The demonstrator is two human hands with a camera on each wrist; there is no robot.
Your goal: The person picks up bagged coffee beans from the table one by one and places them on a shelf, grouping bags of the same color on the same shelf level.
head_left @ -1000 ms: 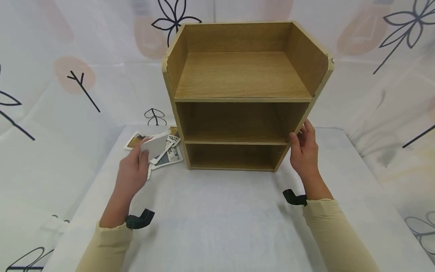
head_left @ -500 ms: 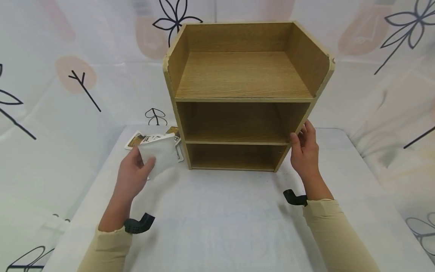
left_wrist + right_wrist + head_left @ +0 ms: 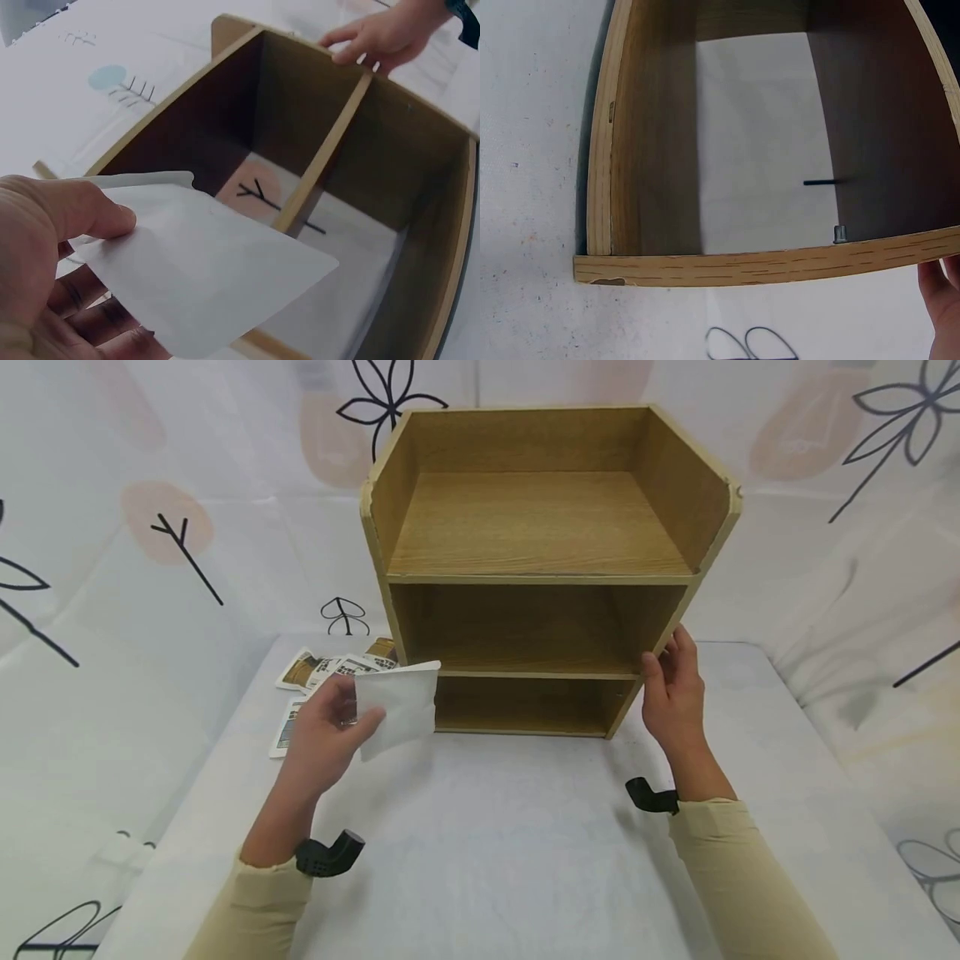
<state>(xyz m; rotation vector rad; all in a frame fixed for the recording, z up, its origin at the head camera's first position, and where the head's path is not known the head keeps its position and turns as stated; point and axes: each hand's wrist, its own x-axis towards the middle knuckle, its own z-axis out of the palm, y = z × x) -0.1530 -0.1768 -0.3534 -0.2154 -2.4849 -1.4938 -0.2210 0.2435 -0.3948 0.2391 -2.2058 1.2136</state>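
Observation:
My left hand [image 3: 322, 735] pinches a flat packet [image 3: 397, 706] by its left edge, its plain white side toward the head camera. In the left wrist view the thumb lies on top of the packet [image 3: 202, 270], with the other fingers underneath. From the head view, the packet overlaps the lower left part of a wooden shelf unit [image 3: 540, 527]. My right hand [image 3: 675, 702] holds the right side panel of the shelf unit, thumb at the front edge and fingers along the outside. At the right wrist view's edge, only part of that hand [image 3: 943, 300] shows.
Several printed packets [image 3: 300, 670] lie loosely at the shelf unit's left, partly behind my left hand. The unit stands toward the back of the white table [image 3: 510, 843], below a patterned backdrop [image 3: 247, 435]. Its two lower compartments are open at the front.
My left hand has lifted the packet off the pile and carried it right, toward the front of the shelf unit, turning its white side to view. The right hand stays put.

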